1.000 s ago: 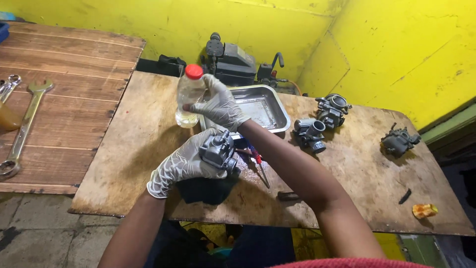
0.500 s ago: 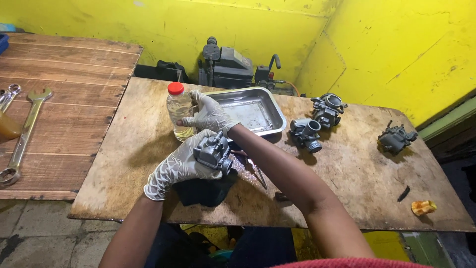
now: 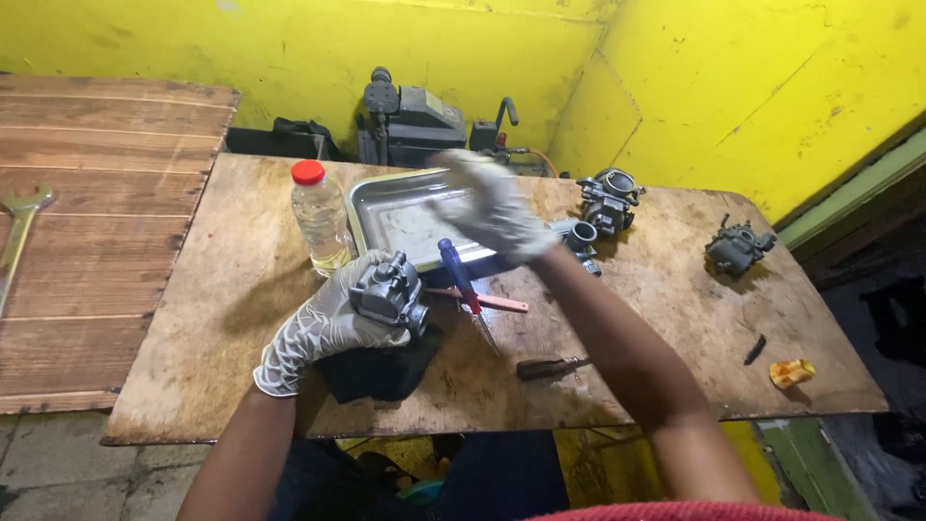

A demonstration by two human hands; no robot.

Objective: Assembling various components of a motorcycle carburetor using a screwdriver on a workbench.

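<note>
Two gloved hands work over a worn wooden board (image 3: 241, 357) that fills the centre of view, set in a yellow-walled corner. Beside it at 9 o'clock, slatted wooden planks (image 3: 106, 251) carry a large open-ended spanner (image 3: 17, 241) at the left edge. Behind the board at 12 o'clock sits a dark grey machine (image 3: 415, 121) with hoses.

On the board, a shallow metal tray (image 3: 391, 217) lies just above centre. At 10 o'clock of the tray, just beside it, a clear plastic bottle (image 3: 320, 217) with a red cap stands upright, a little pale liquid in its base.

Left hand (image 3: 323, 328): fingers closed around a grey carburettor (image 3: 391, 292), gripped just below the tray's near edge, above a dark cloth (image 3: 376, 371) on the board.

Right hand (image 3: 487, 207): blurred, fingers spread loose, nothing in it, hovering over the tray's right end.

At 3 o'clock of the held carburettor: a blue-handled screwdriver (image 3: 461, 285) crossing a red-handled tool (image 3: 492, 303); a dark-handled screwdriver (image 3: 550, 367) lies nearer the board's front edge.

Further carburettors: a pair (image 3: 603, 203) at 1 o'clock, another (image 3: 738, 246) well apart at 3 o'clock. Far right edge: a small black piece (image 3: 755, 349) and an orange scrap (image 3: 791, 372)
</note>
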